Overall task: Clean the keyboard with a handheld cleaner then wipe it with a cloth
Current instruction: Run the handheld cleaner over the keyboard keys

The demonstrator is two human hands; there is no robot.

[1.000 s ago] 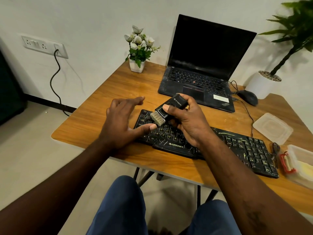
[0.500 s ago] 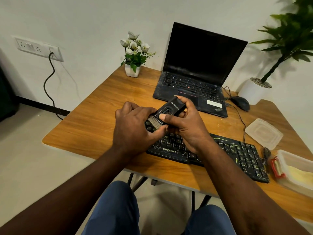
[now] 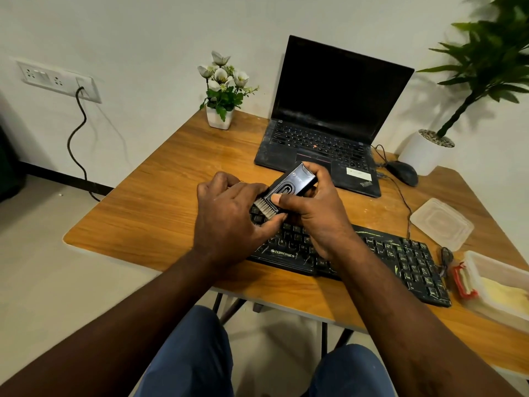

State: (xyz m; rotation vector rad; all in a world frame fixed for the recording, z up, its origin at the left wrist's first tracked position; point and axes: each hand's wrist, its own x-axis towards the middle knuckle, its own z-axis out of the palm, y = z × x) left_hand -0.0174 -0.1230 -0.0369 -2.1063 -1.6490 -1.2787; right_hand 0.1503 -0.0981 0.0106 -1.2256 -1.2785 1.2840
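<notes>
A black keyboard (image 3: 395, 253) streaked with pale marks lies along the near side of the wooden table (image 3: 160, 213). Over its left end my right hand (image 3: 315, 219) grips a black handheld cleaner (image 3: 293, 183), thumb on its top face, with the grey bristles (image 3: 264, 206) pointing down-left at the keys. My left hand (image 3: 229, 219) curls round the bristle end, its thumb under the brush and its fingers over it. Both hands hide the keyboard's left part. A yellow cloth (image 3: 506, 292) lies in a clear box (image 3: 486, 263) at the right edge.
An open dark laptop (image 3: 329, 110) stands behind the keyboard, with a wired mouse (image 3: 402, 173) to its right. The box's clear lid (image 3: 440, 223) and a red item (image 3: 463, 282) lie near the keyboard's right end. A flower pot (image 3: 219, 121) and a plant pot (image 3: 423, 153) stand at the back.
My left hand went from spread open beside the keyboard to curled round the cleaner's brush end. The right hand kept its grip and the cleaner stayed over the keyboard's left end.
</notes>
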